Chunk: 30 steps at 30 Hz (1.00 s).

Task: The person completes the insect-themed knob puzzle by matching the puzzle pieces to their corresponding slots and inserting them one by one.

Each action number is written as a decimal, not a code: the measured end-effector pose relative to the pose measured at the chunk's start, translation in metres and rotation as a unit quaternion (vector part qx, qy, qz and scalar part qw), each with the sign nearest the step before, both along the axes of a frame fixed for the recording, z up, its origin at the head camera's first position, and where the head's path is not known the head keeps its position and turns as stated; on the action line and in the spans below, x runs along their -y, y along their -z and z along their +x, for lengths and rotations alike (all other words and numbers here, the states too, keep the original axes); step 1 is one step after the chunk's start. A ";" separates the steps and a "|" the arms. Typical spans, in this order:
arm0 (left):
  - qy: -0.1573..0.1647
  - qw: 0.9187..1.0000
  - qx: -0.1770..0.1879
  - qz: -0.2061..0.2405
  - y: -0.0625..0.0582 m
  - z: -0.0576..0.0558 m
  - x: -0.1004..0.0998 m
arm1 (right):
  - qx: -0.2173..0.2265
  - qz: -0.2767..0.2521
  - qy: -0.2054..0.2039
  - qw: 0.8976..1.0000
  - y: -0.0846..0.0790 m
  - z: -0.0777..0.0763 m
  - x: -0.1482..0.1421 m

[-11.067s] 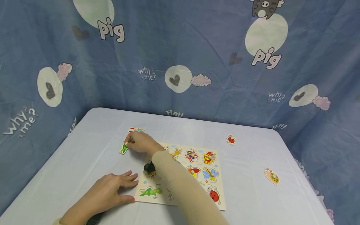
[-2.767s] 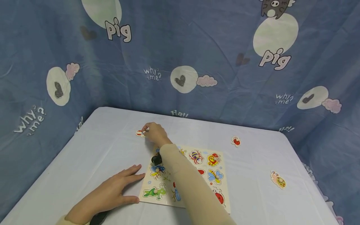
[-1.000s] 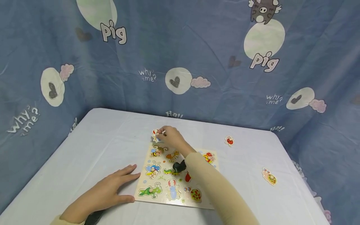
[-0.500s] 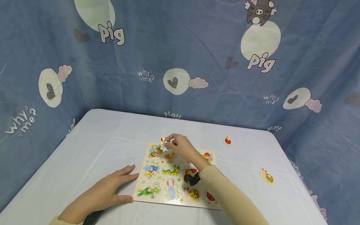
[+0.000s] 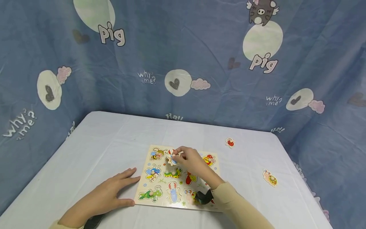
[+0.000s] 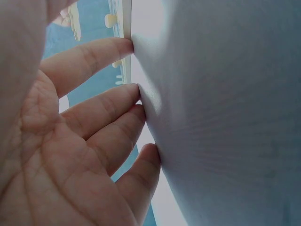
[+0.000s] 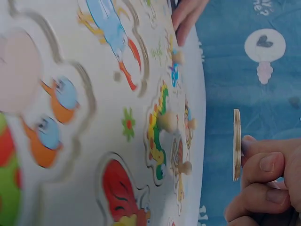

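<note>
A wooden insect puzzle board (image 5: 165,201) lies on the white table. Pinched in my right hand (image 5: 190,159) is a red-and-blue stag beetle puzzle piece (image 5: 171,153), held above the board's upper part. The right wrist view shows this piece edge-on (image 7: 237,148), apart from the board, at the fingertips of the right hand (image 7: 268,176). A printed beetle recess (image 5: 173,193) is at the board's front. My left hand (image 5: 110,194) rests on the table with fingers spread. In the left wrist view, the left hand's (image 6: 61,136) index fingertip touches the board's side edge.
A ladybug piece (image 5: 230,142) lies beyond the board's right corner. Farther right is a snail piece (image 5: 270,178). Knobbed pieces such as the caterpillar (image 5: 173,173) and grasshopper (image 5: 151,193) sit in the board. A blue patterned curtain (image 5: 223,105) hangs behind the table.
Earlier, my right hand placed the grasshopper piece's green shape within reach of the board's left; later it took up the stag beetle piece and carried it right and nearer over the board. The left hand stays.
</note>
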<state>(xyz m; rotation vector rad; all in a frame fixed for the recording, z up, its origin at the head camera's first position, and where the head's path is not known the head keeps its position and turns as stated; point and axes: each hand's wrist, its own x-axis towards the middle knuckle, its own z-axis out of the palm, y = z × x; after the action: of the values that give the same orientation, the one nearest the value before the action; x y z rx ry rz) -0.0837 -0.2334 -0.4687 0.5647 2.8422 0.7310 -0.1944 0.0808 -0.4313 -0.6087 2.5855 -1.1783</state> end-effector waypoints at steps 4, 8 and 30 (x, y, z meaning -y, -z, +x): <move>-0.002 1.000 0.000 0.000 -0.001 0.000 0.000 | 0.005 -0.003 0.003 1.000 0.001 0.010 -0.004; -0.003 1.000 0.001 0.001 -0.001 0.000 -0.001 | 0.012 -0.003 0.013 1.000 0.002 0.018 -0.008; -0.005 1.000 -0.003 0.000 -0.002 0.000 -0.002 | 0.057 -0.025 -0.018 0.998 0.016 0.062 -0.021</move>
<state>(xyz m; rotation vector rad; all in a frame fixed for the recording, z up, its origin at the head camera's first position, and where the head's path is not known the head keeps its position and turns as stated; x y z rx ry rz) -0.0834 -0.2312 -0.4670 0.5549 2.8527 0.7326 -0.1323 0.1022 -0.4471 -0.5779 2.4476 -1.2331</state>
